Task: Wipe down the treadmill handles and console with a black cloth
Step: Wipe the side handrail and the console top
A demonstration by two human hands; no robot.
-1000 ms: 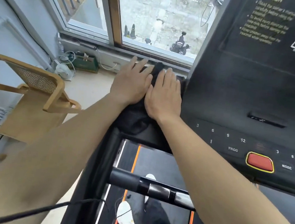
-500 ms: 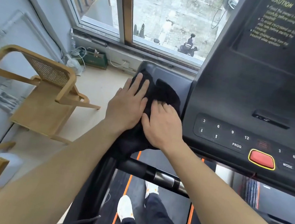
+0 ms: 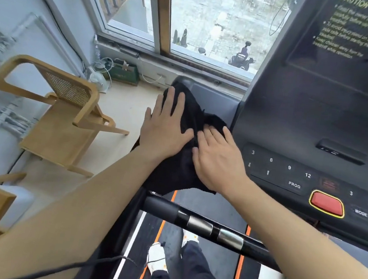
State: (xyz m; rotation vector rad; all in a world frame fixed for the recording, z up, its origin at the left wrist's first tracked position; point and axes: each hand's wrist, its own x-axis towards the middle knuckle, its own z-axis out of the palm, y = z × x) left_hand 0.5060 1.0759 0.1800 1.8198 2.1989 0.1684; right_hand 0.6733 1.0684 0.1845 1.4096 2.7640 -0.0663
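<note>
Left of the console (image 3: 318, 122), my left hand (image 3: 165, 130) and right hand (image 3: 218, 162) press flat on the black cloth (image 3: 174, 177), fingers straight to spread pressure, probably over a side shelf (image 3: 215, 97).

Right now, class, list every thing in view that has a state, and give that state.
left hand, fingers straight, pressing the black cloth
right hand, pressing the cloth beside the console
black cloth, bunched, lying on the grey side panel
console, uncovered, cloth at its left edge
red button, not touched
handlebar, bare, no hand on it
wooden chair, upright, unoccupied
</note>
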